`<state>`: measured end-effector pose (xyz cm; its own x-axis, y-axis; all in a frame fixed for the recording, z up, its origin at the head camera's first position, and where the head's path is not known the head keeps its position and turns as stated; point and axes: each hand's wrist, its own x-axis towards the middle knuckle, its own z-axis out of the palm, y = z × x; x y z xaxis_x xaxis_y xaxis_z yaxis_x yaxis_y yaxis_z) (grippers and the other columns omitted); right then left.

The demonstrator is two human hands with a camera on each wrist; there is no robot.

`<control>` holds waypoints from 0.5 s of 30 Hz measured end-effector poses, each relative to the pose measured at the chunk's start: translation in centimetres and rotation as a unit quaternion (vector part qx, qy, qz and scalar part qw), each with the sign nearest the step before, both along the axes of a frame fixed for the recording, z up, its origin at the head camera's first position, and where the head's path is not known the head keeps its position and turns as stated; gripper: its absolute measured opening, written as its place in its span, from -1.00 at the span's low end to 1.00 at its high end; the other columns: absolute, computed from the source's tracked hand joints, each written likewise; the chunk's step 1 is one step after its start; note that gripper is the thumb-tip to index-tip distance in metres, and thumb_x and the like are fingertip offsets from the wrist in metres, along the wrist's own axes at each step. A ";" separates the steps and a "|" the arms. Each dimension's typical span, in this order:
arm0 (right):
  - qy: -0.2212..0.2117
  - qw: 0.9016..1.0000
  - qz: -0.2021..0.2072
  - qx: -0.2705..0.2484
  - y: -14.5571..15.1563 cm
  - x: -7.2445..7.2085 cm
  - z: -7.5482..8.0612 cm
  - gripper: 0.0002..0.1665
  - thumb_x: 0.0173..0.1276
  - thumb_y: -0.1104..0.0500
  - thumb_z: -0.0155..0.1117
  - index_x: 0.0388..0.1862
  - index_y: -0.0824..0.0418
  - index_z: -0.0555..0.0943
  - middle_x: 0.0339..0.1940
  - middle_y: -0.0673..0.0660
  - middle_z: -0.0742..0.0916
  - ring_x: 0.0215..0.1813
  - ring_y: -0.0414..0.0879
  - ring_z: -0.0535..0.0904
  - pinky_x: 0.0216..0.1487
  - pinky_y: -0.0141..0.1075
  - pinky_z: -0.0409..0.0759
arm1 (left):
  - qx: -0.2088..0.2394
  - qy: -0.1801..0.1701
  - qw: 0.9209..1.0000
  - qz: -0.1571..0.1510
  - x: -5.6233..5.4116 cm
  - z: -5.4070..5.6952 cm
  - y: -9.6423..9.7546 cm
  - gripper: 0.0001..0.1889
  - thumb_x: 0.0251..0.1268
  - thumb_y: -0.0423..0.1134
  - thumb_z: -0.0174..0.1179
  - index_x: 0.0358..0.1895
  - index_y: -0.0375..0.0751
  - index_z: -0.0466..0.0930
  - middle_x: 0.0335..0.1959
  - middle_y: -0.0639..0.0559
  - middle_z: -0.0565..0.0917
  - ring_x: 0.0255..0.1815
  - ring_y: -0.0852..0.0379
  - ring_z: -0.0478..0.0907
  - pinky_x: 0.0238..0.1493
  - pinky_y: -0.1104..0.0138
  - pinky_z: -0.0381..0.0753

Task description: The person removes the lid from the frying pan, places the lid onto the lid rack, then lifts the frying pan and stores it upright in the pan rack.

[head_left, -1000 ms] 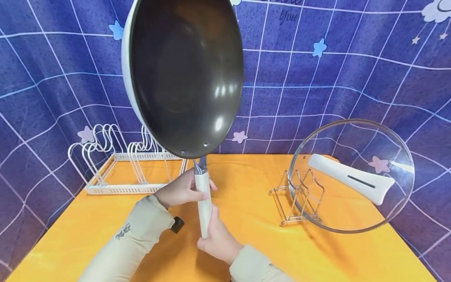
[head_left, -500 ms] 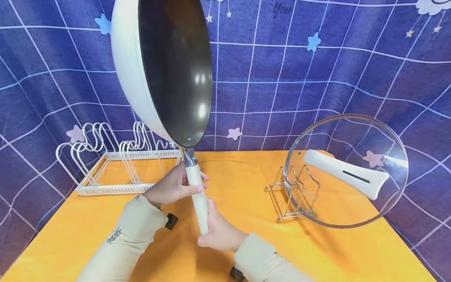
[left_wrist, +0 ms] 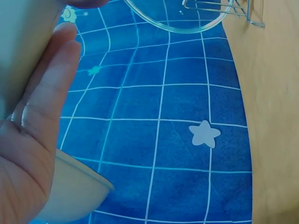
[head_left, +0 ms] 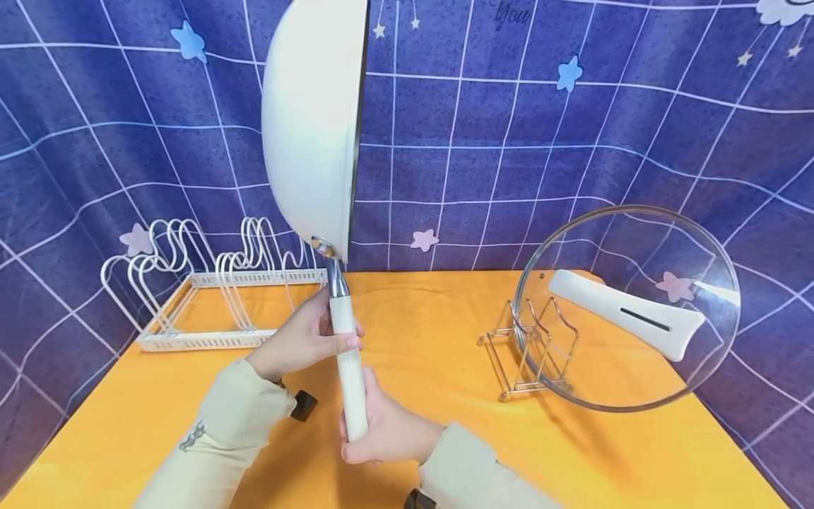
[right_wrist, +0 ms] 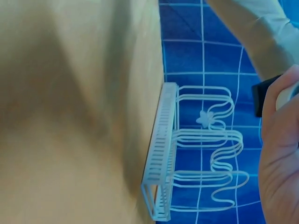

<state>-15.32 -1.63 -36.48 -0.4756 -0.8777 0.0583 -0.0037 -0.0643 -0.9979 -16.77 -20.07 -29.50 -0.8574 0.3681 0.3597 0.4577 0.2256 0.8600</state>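
A large white wok (head_left: 311, 120) is held up above the table, its bowl side-on in the head view with the rim facing right and the dark inside turned out of sight. Its white handle (head_left: 349, 367) points down toward me. My left hand (head_left: 305, 339) grips the upper part of the handle, just below the metal neck. Lower down, my right hand (head_left: 384, 422) grips the handle's end. In the left wrist view the bowl (left_wrist: 77, 189) shows past my left hand (left_wrist: 32, 121). The right wrist view catches part of my right hand (right_wrist: 285, 154) at its edge.
A white wire rack (head_left: 210, 343) stands at the left of the orange table (head_left: 432, 438). On the right, a small metal stand (head_left: 531, 385) holds a large glass lid (head_left: 629, 406) with a white handle. A blue gridded curtain (head_left: 483, 177) hangs behind.
The wok has turned about its handle, so its dark inside has swung out of view and the white outside shows. The handle's lower end has shifted slightly left with both hands still gripping it.
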 end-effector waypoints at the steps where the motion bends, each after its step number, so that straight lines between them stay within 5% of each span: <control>1: 0.000 1.000 -0.001 0.000 -0.1 0.1 0.1 -0.14 -0.06 0.61 0.14 0.13 0.15 -0.01 -0.51 -0.04 0.53 -0.73 -0.25 0.35 -0.72 -0.46 0.31 | 0.011 0.002 1.000 -0.010 0.0 0.0 0.0 -0.42 0.17 -0.53 0.21 0.14 -0.59 0.05 -0.35 -0.19 0.62 -0.36 0.13 0.67 -0.27 0.32 0.66; 5: -0.004 1.000 0.008 0.003 0.0 0.4 0.6 -0.14 -0.06 0.58 0.18 0.13 0.13 0.01 -0.50 -0.04 0.54 -0.74 -0.24 0.36 -0.74 -0.45 0.32 | 0.058 -0.006 0.997 -0.040 0.1 -0.2 0.0 -0.48 0.20 -0.53 0.18 0.10 -0.56 0.06 -0.37 -0.10 0.61 -0.38 0.12 0.68 -0.25 0.26 0.68; 9: -0.024 0.999 0.041 -0.024 0.2 0.6 0.8 -0.10 -0.03 0.57 0.17 0.19 0.13 -0.03 -0.44 -0.03 0.53 -0.73 -0.23 0.38 -0.73 -0.45 0.33 | 0.092 -0.052 0.993 -0.047 0.4 -0.4 0.1 -0.47 0.20 -0.54 0.15 0.11 -0.47 0.02 -0.37 -0.08 0.59 -0.38 0.08 0.68 -0.24 0.17 0.69; 15: -0.043 0.996 0.057 -0.058 -0.1 1.2 1.1 -0.08 0.01 0.56 0.15 0.25 0.16 -0.07 -0.41 0.00 0.52 -0.64 -0.23 0.45 -0.71 -0.46 0.35 | 0.105 -0.069 0.990 -0.066 0.9 -0.3 0.0 -0.47 0.22 -0.51 0.16 0.09 -0.41 -0.01 -0.37 -0.05 0.57 -0.39 0.05 0.69 -0.28 0.17 0.69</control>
